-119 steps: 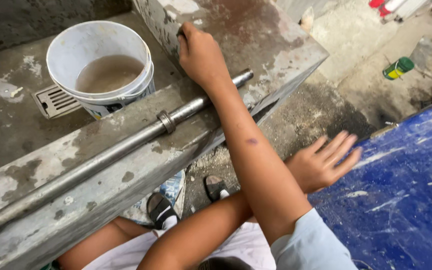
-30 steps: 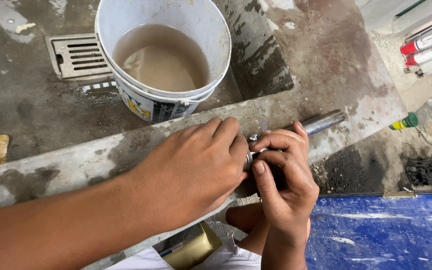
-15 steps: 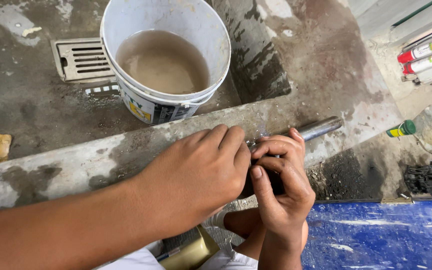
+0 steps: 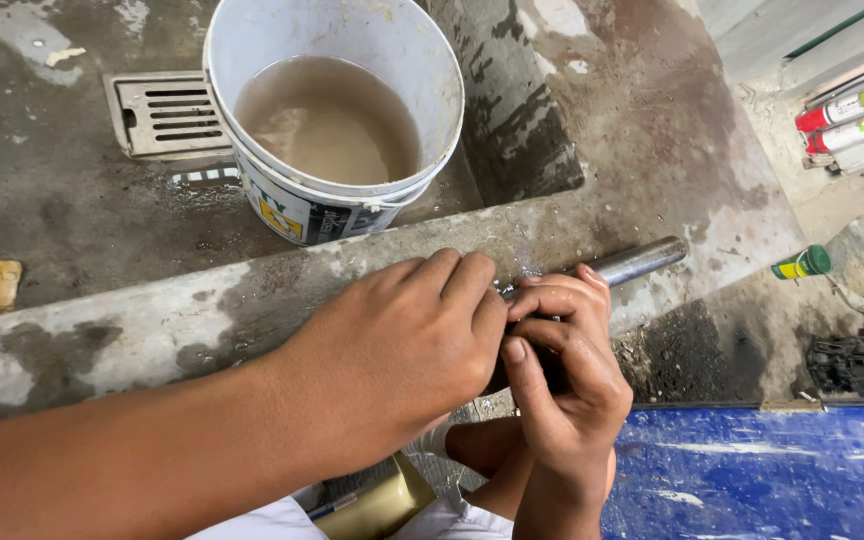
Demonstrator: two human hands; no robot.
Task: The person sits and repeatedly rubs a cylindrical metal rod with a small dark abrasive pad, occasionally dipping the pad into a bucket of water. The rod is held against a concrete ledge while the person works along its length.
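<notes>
While the grey, round metal pipe (image 4: 640,262) lies along the top of the worn concrete ledge (image 4: 132,335), both hands close over it side by side. The left hand (image 4: 402,345) lies palm down across the pipe, fingers curled over the far side and knuckles uppermost, so that the stretch beneath it is hidden. The right hand (image 4: 564,360) comes up from below, just beside the left and touching it, its fingers wrapped tightly round the pipe and the thumb pressed up against the left hand's little-finger side; whether a fitting sits between the two grips cannot be told. Only the short, bare end of the pipe shows, projecting up and to the right beyond the right hand's fingers and resting on the ledge. Behind the ledge, on the stained concrete floor, stands a white plastic bucket (image 4: 252,40) holding cloudy brown water, with a metal floor drain grate (image 4: 164,113) just to its left. A small green-capped bottle (image 4: 802,264) lies well apart to the right, above a blue tarpaulin (image 4: 752,470).
</notes>
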